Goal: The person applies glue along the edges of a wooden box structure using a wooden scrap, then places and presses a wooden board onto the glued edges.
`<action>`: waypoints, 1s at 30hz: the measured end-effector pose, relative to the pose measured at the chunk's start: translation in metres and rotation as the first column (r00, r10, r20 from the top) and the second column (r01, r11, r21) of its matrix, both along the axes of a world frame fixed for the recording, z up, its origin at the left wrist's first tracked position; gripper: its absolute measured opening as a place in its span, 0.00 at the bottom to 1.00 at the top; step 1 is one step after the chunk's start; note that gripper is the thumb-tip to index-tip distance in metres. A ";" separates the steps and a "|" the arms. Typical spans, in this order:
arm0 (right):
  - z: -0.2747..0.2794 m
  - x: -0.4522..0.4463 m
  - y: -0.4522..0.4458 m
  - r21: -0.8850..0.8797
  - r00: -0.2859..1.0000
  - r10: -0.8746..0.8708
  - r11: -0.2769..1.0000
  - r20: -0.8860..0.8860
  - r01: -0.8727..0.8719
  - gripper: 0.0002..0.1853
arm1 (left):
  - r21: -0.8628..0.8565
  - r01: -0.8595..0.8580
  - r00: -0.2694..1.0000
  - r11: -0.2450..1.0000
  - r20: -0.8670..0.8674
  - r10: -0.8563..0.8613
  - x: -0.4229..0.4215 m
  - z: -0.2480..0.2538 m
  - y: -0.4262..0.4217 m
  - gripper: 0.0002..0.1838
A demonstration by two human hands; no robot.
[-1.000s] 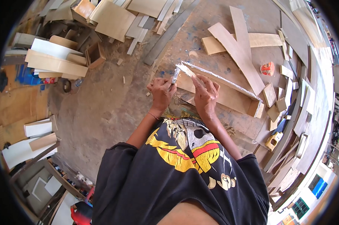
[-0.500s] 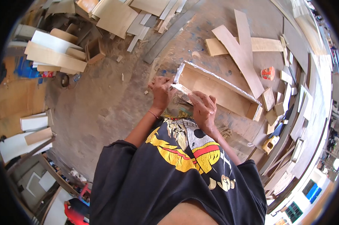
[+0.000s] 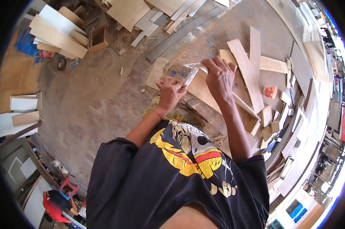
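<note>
A long, open wooden box (image 3: 205, 90) lies on the floor in front of me, its rim smeared with something white. My left hand (image 3: 170, 92) is closed on the near-left end of the box, fingers at the lower corner of its white-edged end panel. Over the far-left corner, my right hand (image 3: 220, 76) is closed in a pinch, palm down. From its fingertips a short white-smeared strip (image 3: 194, 65) sticks out to the left, close above the box rim. What the strip is made of is not clear. My right forearm hides part of the box.
Long boards (image 3: 244, 70) lie crossed beyond the box, with an orange-and-white tub (image 3: 270, 92) and wood offcuts to the right. Stacked panels (image 3: 58, 36) and a small wooden box (image 3: 98, 38) stand at the upper left. A person in red and dark clothes (image 3: 57, 206) is at the lower left.
My right hand has moved up and away from me, from the box's near side to its far-left corner, carrying the white-smeared strip. My left hand has shifted slightly down along the box end.
</note>
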State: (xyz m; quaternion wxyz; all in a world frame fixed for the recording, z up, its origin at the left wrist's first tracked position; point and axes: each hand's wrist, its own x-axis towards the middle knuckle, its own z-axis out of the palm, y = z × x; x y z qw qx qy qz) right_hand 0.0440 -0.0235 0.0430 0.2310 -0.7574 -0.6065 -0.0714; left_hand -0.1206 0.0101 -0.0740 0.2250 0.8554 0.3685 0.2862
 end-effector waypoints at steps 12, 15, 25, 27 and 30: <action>0.016 -0.002 0.015 -0.300 0.987 0.158 0.940 -0.033 -0.160 0.07 | -0.004 0.019 1.000 1.000 0.011 -0.019 -0.001 -0.001 0.001 0.14; 0.028 0.000 0.002 -0.185 0.984 0.066 0.978 -0.168 -0.097 0.08 | -0.011 0.019 1.000 1.000 0.014 -0.018 -0.001 -0.003 0.001 0.14; -0.027 -0.017 -0.050 -0.032 0.904 -0.195 0.980 -0.381 0.198 0.08 | -0.029 0.028 1.000 0.999 -0.001 -0.028 -0.001 -0.003 -0.001 0.15; -0.042 -0.024 -0.059 0.077 0.914 -0.212 0.964 -0.346 0.253 0.08 | -0.037 0.031 0.999 0.999 0.014 -0.030 -0.002 -0.001 0.000 0.15; -0.053 -0.028 -0.063 0.198 0.928 -0.189 0.945 -0.320 0.261 0.08 | -0.017 0.056 0.998 0.998 0.002 -0.056 -0.002 -0.004 0.001 0.16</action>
